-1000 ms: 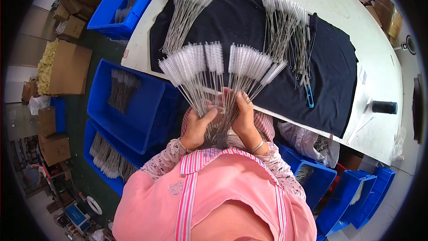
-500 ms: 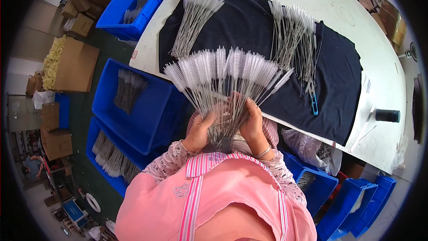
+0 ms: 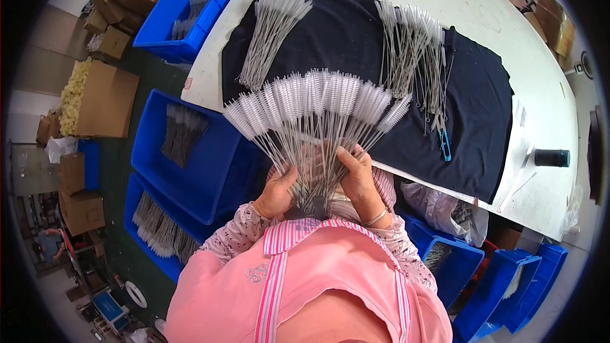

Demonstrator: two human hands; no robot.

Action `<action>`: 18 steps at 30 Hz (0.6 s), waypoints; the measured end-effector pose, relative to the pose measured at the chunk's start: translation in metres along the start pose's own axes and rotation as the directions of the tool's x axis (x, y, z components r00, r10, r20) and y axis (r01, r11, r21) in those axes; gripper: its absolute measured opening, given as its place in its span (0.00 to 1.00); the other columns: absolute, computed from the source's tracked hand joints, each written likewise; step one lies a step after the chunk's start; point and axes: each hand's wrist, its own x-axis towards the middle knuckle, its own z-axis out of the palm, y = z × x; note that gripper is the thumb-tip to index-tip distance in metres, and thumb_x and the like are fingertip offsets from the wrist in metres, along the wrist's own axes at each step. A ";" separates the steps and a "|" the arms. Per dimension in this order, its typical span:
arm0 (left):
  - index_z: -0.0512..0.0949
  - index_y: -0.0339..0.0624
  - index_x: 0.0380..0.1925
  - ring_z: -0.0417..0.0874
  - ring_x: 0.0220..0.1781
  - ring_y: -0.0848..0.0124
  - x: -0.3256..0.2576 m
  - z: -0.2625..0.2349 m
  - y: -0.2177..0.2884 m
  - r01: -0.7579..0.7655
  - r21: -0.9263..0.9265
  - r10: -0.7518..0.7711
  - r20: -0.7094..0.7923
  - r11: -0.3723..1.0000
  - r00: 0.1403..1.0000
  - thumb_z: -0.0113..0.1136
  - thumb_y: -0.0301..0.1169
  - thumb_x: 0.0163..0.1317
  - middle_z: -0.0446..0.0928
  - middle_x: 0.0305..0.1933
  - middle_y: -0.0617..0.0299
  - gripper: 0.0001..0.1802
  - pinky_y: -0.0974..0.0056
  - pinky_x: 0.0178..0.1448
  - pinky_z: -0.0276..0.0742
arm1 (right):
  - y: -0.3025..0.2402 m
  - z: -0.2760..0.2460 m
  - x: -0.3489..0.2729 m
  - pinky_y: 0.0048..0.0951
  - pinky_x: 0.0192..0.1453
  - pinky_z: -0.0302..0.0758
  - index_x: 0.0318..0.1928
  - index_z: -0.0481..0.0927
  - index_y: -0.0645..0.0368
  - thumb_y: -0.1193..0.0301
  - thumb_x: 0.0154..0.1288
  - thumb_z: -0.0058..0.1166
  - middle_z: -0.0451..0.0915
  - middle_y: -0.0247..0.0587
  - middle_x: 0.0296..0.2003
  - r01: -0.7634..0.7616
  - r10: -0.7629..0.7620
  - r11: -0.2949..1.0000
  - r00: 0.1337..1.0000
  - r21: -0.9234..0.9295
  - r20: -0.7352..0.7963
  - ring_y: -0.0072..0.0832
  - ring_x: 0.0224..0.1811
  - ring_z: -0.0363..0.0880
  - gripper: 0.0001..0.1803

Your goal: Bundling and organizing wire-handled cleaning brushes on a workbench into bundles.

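In front of my chest a bunch of thin wire brushes (image 3: 311,98) with white bristle heads is spread into a fan, heads pointing away from me. My left hand (image 3: 277,193) is closed round the left side of the wire stems. On the right side, my right hand (image 3: 359,181) grips the stems with its thumb laid across them. The stem ends come together low between my palms, next to a dark piece (image 3: 309,209) that I cannot make out. Some of my fingers are hidden behind the stems.
A black cloth (image 3: 343,32) covers part of the white table (image 3: 546,108). On it lie a left brush bundle (image 3: 272,35), a right brush bundle (image 3: 413,51) and a blue-handled tool (image 3: 445,145). A black cylinder (image 3: 551,158) stands farther right. Blue bins (image 3: 219,174) flank me.
The gap in the middle of the fan has closed, and the heads now spread in one even arc. My right thumb and fingers have shifted over the stems.
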 end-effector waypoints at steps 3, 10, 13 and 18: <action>0.47 0.41 0.67 0.60 0.68 0.56 -0.001 -0.003 -0.004 0.011 -0.142 -0.008 0.017 0.990 1.000 0.32 0.37 0.71 0.55 0.68 0.46 0.27 0.52 0.69 0.58 | -0.004 -0.001 -0.001 0.30 0.43 0.79 0.42 0.73 0.66 0.76 0.60 0.54 0.80 0.44 0.37 -0.006 0.006 1.000 0.999 0.016 -0.032 0.29 0.36 0.80 0.10; 0.44 0.53 0.69 0.62 0.66 0.56 -0.001 -0.002 -0.006 -0.031 -0.015 0.030 -0.030 0.999 0.999 0.33 0.47 0.70 0.57 0.67 0.48 0.30 0.51 0.67 0.59 | -0.002 -0.002 0.004 0.30 0.43 0.79 0.31 0.75 0.57 0.83 0.56 0.55 0.78 0.38 0.39 -0.006 0.009 0.999 0.998 0.048 -0.062 0.27 0.40 0.79 0.07; 0.45 0.50 0.69 0.62 0.66 0.59 0.001 0.000 -0.005 -0.023 -0.041 0.023 0.007 0.999 1.000 0.32 0.47 0.70 0.58 0.67 0.52 0.30 0.53 0.67 0.59 | -0.006 0.004 0.001 0.30 0.45 0.79 0.32 0.74 0.56 0.83 0.56 0.55 0.78 0.40 0.41 -0.024 0.027 0.998 0.998 0.059 -0.051 0.27 0.41 0.79 0.08; 0.46 0.45 0.68 0.63 0.66 0.63 0.000 0.001 -0.006 0.018 0.046 -0.020 0.033 0.999 0.999 0.30 0.48 0.70 0.58 0.67 0.56 0.31 0.56 0.67 0.59 | -0.005 0.005 0.003 0.31 0.49 0.76 0.49 0.70 0.61 0.80 0.55 0.58 0.77 0.44 0.46 -0.068 0.068 0.998 0.998 0.018 -0.011 0.30 0.46 0.77 0.20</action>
